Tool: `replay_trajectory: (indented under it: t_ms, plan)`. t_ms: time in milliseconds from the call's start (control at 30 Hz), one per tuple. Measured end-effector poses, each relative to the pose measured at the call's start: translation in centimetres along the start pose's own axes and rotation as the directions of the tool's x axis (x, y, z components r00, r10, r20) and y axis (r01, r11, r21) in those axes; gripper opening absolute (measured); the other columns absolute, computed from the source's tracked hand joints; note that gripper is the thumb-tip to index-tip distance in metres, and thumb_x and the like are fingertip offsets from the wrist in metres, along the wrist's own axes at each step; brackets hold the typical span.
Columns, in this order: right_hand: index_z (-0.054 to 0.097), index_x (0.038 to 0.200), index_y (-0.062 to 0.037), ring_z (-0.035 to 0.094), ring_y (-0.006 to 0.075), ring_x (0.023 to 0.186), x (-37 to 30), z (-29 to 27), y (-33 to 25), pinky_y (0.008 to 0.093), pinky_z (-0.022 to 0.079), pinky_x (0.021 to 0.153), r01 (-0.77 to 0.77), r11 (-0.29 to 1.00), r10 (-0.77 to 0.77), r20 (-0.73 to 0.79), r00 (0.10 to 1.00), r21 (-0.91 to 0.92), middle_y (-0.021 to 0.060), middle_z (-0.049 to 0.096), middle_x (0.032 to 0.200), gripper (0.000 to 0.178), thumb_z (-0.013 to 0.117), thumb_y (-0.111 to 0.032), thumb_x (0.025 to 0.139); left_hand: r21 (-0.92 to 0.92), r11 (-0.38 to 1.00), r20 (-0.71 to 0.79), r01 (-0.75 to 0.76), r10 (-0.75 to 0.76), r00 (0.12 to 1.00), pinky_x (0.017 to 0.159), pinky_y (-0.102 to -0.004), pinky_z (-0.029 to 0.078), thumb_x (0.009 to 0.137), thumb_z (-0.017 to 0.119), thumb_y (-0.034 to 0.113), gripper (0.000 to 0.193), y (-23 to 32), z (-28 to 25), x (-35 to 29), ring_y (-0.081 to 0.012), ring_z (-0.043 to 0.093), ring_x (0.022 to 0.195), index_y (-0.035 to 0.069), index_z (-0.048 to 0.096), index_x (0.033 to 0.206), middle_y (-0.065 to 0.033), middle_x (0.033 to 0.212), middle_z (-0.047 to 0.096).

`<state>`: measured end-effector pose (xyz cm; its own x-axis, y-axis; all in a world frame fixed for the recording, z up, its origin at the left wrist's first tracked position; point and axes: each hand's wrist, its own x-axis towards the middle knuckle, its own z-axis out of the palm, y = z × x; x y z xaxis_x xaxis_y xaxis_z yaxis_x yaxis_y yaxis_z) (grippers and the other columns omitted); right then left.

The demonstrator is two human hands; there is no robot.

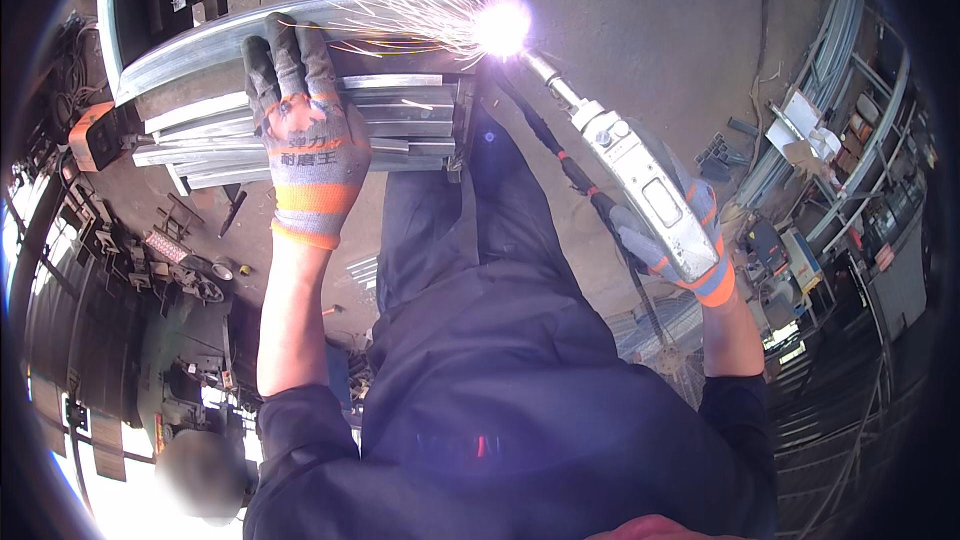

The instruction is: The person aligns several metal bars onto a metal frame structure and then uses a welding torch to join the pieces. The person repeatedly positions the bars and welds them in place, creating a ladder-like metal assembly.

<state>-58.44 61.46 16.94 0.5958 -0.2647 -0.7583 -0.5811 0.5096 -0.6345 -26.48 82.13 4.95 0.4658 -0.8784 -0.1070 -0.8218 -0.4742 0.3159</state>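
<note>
My left hand (312, 140), in a grey and orange work glove with dark fingertips, lies flat with its fingers stretched over a long square metal tube (190, 62). Below that tube, several shorter metal bars (405, 112) lie side by side, partly under the palm. My right hand (712, 275), gloved alike, is wrapped round a white handheld welding gun (640, 175). Its metal nozzle points up and left at the tube's right end. A glaring white-violet weld light (502, 28) hides the joint there, and sparks (415, 20) fly leftward along the tube.
A dark cable (575, 175) runs beside the gun. Long metal profiles (810, 90) stretch along the right side, with cardboard and white sheets (805, 130) near them. An orange and black box (95, 137) stands at the left. Tools and metal parts are scattered over the floor.
</note>
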Motion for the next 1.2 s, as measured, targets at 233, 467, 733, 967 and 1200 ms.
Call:
replay_trajectory:
  t_ms: [233, 467, 733, 967, 1200]
  plan:
    - [0.056, 0.144, -0.0009, 0.056, 0.0082, 0.060, -0.4, 0.0, 0.3, 0.0244, 0.043, 0.052, 0.012, 1.000, -0.012, -0.005, 1.000, -0.024, 0.0036, 0.067, 0.086, 0.051, 0.071, -0.011, 0.096, 0.001, 1.000, -0.027, -0.004, 0.004, 1.000, 0.124, -0.0592, 0.031, 0.084, 0.063, 0.006, 0.084, 0.0, 0.2, 0.0, -0.0566, 0.028, 0.153, -0.001, 0.033, 0.163, -0.0306, 0.168, 0.028]
    - [0.055, 0.145, -0.0012, 0.057, 0.0087, 0.060, -0.6, -0.1, 0.5, 0.0250, 0.043, 0.052, -0.028, 0.998, 0.028, -0.014, 0.999, 0.050, 0.0036, 0.066, 0.085, 0.053, 0.071, -0.011, 0.096, 0.027, 1.000, -0.047, -0.006, 0.008, 0.999, 0.123, -0.0586, 0.033, 0.082, 0.065, 0.008, 0.085, -0.2, 0.4, -0.2, -0.0551, 0.031, 0.153, -0.001, 0.036, 0.162, -0.0298, 0.168, 0.030]
    - [0.055, 0.146, -0.0015, 0.057, 0.0093, 0.060, -0.7, 0.0, 0.9, 0.0258, 0.044, 0.053, 0.025, 0.998, -0.025, -0.010, 1.000, -0.052, 0.0036, 0.066, 0.084, 0.055, 0.072, -0.012, 0.095, 0.012, 1.000, -0.050, -0.005, 0.006, 0.999, 0.124, -0.0594, 0.031, 0.083, 0.063, 0.008, 0.083, -0.1, 0.4, -0.1, -0.0552, 0.031, 0.152, -0.001, 0.037, 0.161, -0.0292, 0.169, 0.029]
    - [0.054, 0.147, -0.0019, 0.057, 0.0099, 0.060, -0.8, -0.1, 1.3, 0.0264, 0.044, 0.053, 0.042, 0.995, -0.043, -0.010, 0.999, -0.085, 0.0036, 0.066, 0.083, 0.057, 0.072, -0.012, 0.094, 0.050, 0.999, -0.024, 0.001, 0.000, 1.000, 0.125, -0.0584, 0.030, 0.084, 0.062, 0.009, 0.082, 0.0, 0.3, -0.2, -0.0552, 0.028, 0.153, -0.003, 0.036, 0.161, -0.0302, 0.168, 0.029]
    - [0.054, 0.148, -0.0022, 0.057, 0.0104, 0.060, -0.6, 0.2, 1.7, 0.0270, 0.045, 0.053, 0.070, 0.987, -0.073, -0.012, 0.997, -0.144, 0.0036, 0.065, 0.083, 0.059, 0.073, -0.013, 0.094, 0.010, 1.000, -0.030, 0.000, 0.000, 1.000, 0.125, -0.0573, 0.029, 0.083, 0.064, 0.008, 0.083, 0.1, 0.3, -0.2, -0.0546, 0.027, 0.154, -0.002, 0.037, 0.161, -0.0310, 0.168, 0.029]
